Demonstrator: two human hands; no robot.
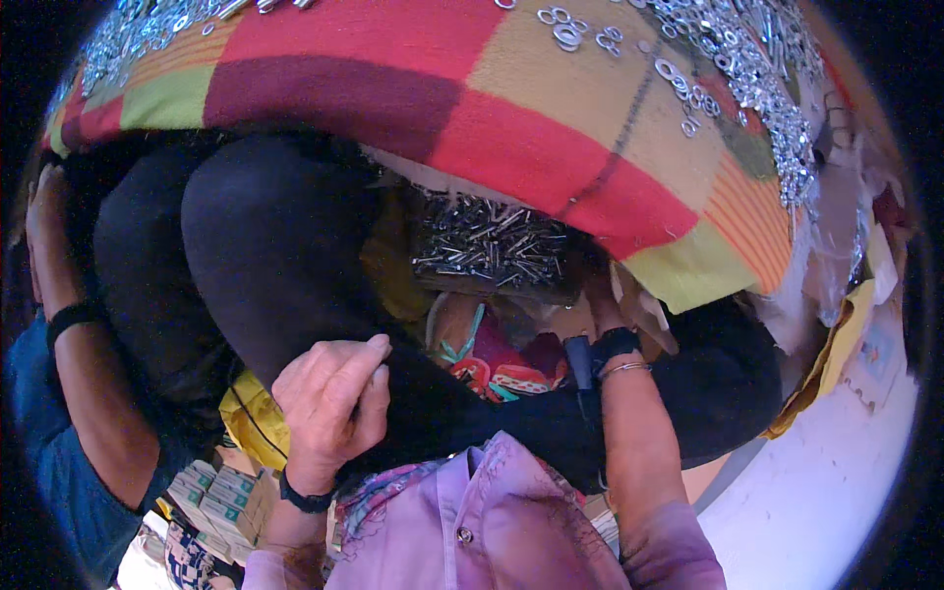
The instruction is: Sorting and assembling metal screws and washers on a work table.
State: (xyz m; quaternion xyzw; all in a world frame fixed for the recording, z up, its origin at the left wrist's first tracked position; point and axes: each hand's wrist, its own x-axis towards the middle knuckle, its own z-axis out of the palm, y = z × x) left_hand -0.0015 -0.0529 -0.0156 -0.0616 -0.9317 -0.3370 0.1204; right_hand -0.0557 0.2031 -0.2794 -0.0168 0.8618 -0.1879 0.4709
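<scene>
My left hand (334, 398) hovers over my dark trousers, its fingers curled together. Whether it holds something small cannot be made out. Reaching under the hanging edge of the checked blanket (551, 128), my right hand (598, 293) is at the right side of a box of loose metal bolts or screws (492, 241). Shadow and the box side hide its fingers. Metal washers (567, 37) lie on the blanket in loose groups.
Piles of washers and nuts (752, 84) cover the blanket's far right, with more hardware (147, 44) far left. A co-worker's arm (98, 393) and dark-clad knees are close on my left. Small cartons (221, 506) stand behind. Red patterned cloth (511, 369) lies below the box.
</scene>
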